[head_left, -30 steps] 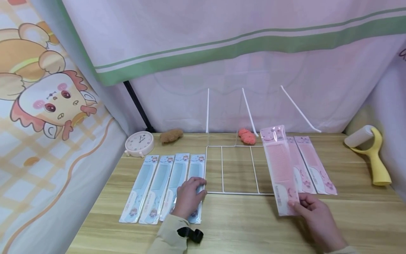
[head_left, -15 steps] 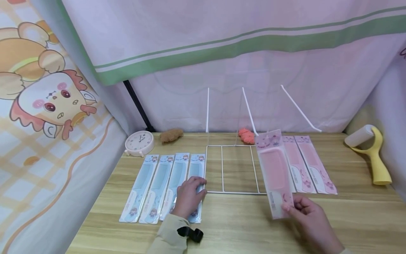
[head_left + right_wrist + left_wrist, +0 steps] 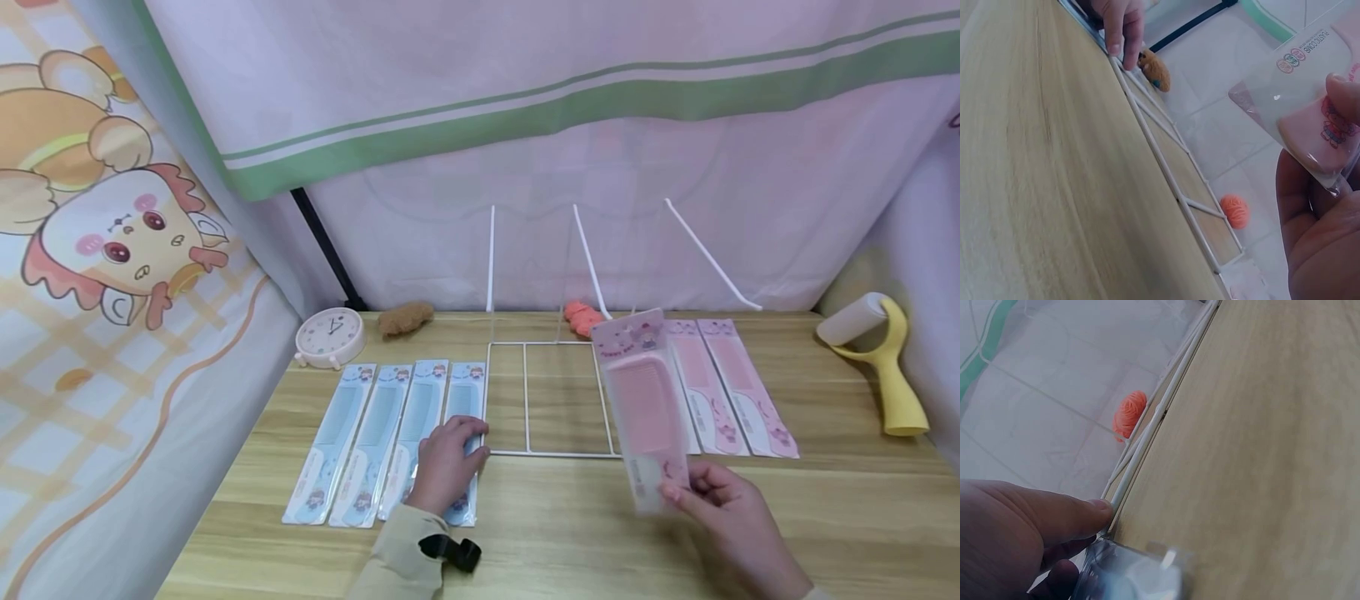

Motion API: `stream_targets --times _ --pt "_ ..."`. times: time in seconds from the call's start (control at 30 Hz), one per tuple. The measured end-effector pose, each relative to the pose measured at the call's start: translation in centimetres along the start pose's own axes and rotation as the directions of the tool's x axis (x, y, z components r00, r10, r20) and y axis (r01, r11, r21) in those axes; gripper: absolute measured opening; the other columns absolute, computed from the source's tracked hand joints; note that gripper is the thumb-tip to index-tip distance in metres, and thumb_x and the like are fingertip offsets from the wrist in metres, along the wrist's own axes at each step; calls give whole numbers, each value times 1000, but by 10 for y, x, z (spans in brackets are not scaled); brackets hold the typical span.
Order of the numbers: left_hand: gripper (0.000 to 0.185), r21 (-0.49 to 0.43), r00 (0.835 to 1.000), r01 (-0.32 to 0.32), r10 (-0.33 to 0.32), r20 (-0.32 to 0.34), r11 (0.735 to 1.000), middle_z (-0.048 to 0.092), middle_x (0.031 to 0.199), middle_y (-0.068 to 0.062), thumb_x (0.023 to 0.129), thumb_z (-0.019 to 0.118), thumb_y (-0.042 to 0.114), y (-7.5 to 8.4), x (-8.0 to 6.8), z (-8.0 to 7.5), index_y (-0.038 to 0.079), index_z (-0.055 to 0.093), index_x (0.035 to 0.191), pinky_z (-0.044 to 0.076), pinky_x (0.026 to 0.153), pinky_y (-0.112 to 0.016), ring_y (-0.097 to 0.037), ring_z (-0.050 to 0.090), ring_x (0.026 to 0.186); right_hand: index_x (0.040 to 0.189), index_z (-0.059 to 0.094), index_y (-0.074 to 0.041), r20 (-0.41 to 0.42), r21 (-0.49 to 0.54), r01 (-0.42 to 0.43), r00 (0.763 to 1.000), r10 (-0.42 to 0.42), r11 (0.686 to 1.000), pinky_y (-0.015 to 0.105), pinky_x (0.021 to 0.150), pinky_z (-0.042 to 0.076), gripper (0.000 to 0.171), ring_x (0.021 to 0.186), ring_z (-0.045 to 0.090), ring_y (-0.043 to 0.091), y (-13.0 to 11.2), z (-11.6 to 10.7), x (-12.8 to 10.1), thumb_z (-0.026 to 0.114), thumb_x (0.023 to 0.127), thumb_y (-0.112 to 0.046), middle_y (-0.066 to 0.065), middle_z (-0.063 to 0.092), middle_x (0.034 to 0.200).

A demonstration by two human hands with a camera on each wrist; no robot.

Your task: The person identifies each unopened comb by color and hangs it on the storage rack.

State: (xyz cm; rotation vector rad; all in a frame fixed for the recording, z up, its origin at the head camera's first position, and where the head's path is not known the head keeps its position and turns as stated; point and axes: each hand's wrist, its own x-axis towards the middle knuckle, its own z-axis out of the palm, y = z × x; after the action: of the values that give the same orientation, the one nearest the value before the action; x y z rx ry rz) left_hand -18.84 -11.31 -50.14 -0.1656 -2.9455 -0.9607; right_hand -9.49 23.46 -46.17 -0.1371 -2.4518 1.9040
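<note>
My right hand (image 3: pixel 731 517) pinches the pink comb pack (image 3: pixel 645 408) by its lower end above the wire rack (image 3: pixel 551 454); I'd keep it level. My left hand (image 3: pixel 446 467), fingers relaxed, presses the blue comb pack (image 3: pixel 463 400) beside the rack.

Right hand (image 3: pixel 731 521) cut off at the wrist by the head view's bottom edge; its fingers hide the held pink comb pack's (image 3: pixel 645 408) lower end. That pack covers the white wire rack's (image 3: pixel 525 400) right front corner. Left hand (image 3: pixel 446 462) hides part of the rightmost blue comb pack (image 3: pixel 463 400). Pack print too small to read.
</note>
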Motion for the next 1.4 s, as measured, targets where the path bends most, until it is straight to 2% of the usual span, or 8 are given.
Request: stream_targets --times 0.3,0.73,1.0,1.27,1.4 --pt "27 -4 1000 -7 7 -3 1000 65 124 5 89 76 24 0 -1 -1 21 73 116 39 88 -46 -25 58 115 106 65 6 5 39 12 1000 -12 999 28 70 56 17 80 66 14 -4 4 0 70 93 -4 3 72 93" --pt "27 1 1000 10 -10 8 1000 64 124 6 90 75 25 2 1 0 22 72 116 38 87 -43 -24 58 116 108 66 7 -7 5 23 1000 -23 1000 25 70 55 20 82 67 12 -4 8 2 71 93 -5 -1 74 94" --pt "27 -3 1000 4 -4 0 1000 64 124 5 90 75 24 1 0 -1 21 73 116 39 88 -45 -25 58 116 109 65 7 -6 8 1 1000 -1 1000 25 71 55 22 83 67 11 -6 11 4 71 93 -8 -2 74 94" --pt "26 -6 1000 9 -9 -2 1000 64 124 5 90 76 25 1 0 -1 21 73 115 39 88 -46 -25 58 116 114 64 4 24 40 -98 995 97 994 27 76 56 31 88 66 13 -6 15 8 73 93 -16 4 72 102" --pt "26 -5 1000 22 -22 8 1000 64 124 5 90 75 25 1 1 0 22 73 116 39 89 -46 -24 58 117 112 65 5 31 48 -62 998 60 997 28 75 56 28 87 68 15 -4 17 9 73 92 -13 7 72 100"
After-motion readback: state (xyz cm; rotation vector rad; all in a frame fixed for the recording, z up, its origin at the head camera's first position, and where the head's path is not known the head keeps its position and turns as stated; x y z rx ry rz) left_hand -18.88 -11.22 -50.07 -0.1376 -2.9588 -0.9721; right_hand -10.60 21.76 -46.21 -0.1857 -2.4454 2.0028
